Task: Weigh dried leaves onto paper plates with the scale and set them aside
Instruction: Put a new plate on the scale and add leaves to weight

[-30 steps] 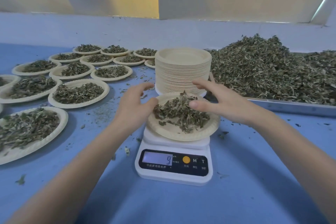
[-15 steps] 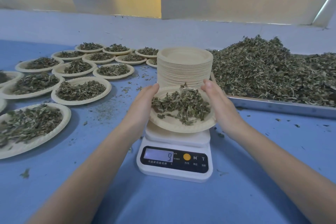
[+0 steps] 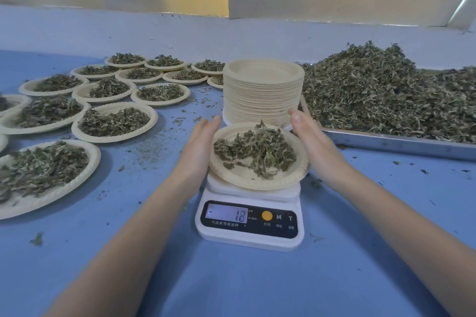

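Lifted clear of the scale (image 3: pixel 248 216), tilted toward the left: the paper plate (image 3: pixel 260 180) with its heap of dried leaves (image 3: pixel 256 150). Cradled at opposite rims, left hand (image 3: pixel 199 147) and right hand (image 3: pixel 313 141), fingers straight and pressed together against the edges rather than curled, likely to keep the flimsy plate from buckling and spilling. Minus sign and 18 on the display, fitting a platform relieved of its load. Just behind the scale, a tall stack of empty plates (image 3: pixel 262 95), close for the next portion. Right of the scale, a metal tray (image 3: pixel 396 140) heaped with loose leaves. Left of the scale, filled plates (image 3: pixel 114 122) spread over the blue desk (image 3: pixel 231 278), probably the destination for this one.
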Action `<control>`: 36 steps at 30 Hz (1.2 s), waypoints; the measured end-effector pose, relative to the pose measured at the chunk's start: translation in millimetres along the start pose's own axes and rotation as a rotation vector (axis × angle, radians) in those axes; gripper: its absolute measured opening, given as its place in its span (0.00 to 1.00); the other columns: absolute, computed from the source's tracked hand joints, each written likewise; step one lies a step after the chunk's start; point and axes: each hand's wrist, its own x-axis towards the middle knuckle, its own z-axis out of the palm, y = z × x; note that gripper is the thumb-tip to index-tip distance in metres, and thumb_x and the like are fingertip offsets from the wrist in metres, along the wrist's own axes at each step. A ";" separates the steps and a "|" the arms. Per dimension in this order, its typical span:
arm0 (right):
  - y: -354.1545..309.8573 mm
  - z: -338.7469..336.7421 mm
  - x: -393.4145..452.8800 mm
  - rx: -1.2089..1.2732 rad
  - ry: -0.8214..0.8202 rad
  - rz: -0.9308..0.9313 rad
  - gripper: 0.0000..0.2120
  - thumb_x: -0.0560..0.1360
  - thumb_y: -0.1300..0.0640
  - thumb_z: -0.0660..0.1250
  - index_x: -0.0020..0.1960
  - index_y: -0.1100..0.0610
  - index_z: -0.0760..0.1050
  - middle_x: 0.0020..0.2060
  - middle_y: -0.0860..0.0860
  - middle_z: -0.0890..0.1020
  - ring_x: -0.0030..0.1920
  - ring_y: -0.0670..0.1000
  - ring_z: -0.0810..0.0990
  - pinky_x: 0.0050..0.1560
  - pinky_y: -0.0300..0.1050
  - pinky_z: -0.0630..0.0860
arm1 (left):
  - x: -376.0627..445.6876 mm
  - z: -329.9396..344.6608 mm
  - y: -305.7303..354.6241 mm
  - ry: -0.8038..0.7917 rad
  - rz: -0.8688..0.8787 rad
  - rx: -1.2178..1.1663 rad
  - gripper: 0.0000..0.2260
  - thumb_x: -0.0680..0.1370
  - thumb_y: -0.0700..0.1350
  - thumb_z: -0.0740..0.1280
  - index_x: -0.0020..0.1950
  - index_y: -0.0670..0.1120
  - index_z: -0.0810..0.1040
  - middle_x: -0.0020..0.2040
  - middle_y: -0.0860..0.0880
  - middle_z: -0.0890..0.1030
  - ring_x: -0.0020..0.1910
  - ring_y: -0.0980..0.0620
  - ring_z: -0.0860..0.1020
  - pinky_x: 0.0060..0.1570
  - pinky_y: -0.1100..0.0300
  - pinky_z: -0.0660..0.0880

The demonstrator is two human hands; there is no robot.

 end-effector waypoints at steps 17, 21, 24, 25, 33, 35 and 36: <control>14.2 -13.0 3.7 0.054 0.039 0.027 0.48 0.58 0.17 0.50 0.71 0.42 0.65 0.67 0.38 0.70 0.69 0.43 0.67 0.72 0.54 0.60 | -8.3 -9.3 2.3 0.105 0.013 -0.079 0.25 0.78 0.58 0.59 0.73 0.52 0.63 0.67 0.54 0.69 0.66 0.49 0.70 0.70 0.47 0.62; 16.6 -11.2 2.7 0.043 0.029 0.033 0.46 0.60 0.17 0.50 0.71 0.41 0.64 0.68 0.39 0.69 0.69 0.43 0.67 0.72 0.54 0.60 | -9.1 -10.5 2.3 0.107 0.022 -0.069 0.26 0.77 0.59 0.59 0.74 0.52 0.62 0.64 0.54 0.70 0.65 0.50 0.71 0.70 0.45 0.61; 16.6 -9.8 0.8 0.035 0.011 0.036 0.42 0.61 0.18 0.49 0.69 0.37 0.64 0.67 0.36 0.69 0.69 0.42 0.67 0.72 0.54 0.60 | -9.6 -10.8 2.9 0.108 0.021 -0.071 0.26 0.77 0.59 0.59 0.74 0.52 0.62 0.63 0.55 0.70 0.63 0.51 0.71 0.70 0.45 0.61; 16.2 -9.0 -0.2 0.033 0.003 0.035 0.39 0.61 0.18 0.49 0.67 0.35 0.64 0.65 0.34 0.70 0.68 0.41 0.67 0.72 0.54 0.60 | -9.9 -10.6 3.1 0.108 0.022 -0.070 0.26 0.77 0.58 0.59 0.74 0.52 0.62 0.64 0.54 0.70 0.63 0.51 0.71 0.70 0.45 0.61; 13.3 -8.1 -3.7 0.008 0.001 0.041 0.38 0.64 0.21 0.48 0.69 0.36 0.63 0.68 0.37 0.69 0.69 0.42 0.66 0.72 0.54 0.60 | -10.6 -11.0 2.9 0.078 0.051 -0.024 0.27 0.78 0.58 0.59 0.74 0.51 0.61 0.68 0.53 0.69 0.63 0.51 0.71 0.69 0.47 0.63; 13.4 -7.9 -4.3 0.002 0.000 0.043 0.40 0.64 0.21 0.48 0.70 0.37 0.62 0.68 0.36 0.68 0.69 0.42 0.66 0.73 0.54 0.59 | -11.0 -11.7 2.5 0.073 0.061 -0.013 0.29 0.76 0.60 0.61 0.75 0.52 0.61 0.69 0.53 0.69 0.64 0.51 0.71 0.69 0.47 0.63; 13.4 -8.2 -4.5 0.003 0.002 0.043 0.40 0.64 0.21 0.49 0.70 0.37 0.62 0.68 0.36 0.68 0.69 0.42 0.65 0.73 0.54 0.59 | -10.9 -12.2 2.6 0.071 0.061 -0.006 0.32 0.74 0.62 0.62 0.75 0.52 0.61 0.69 0.54 0.69 0.65 0.51 0.71 0.69 0.47 0.63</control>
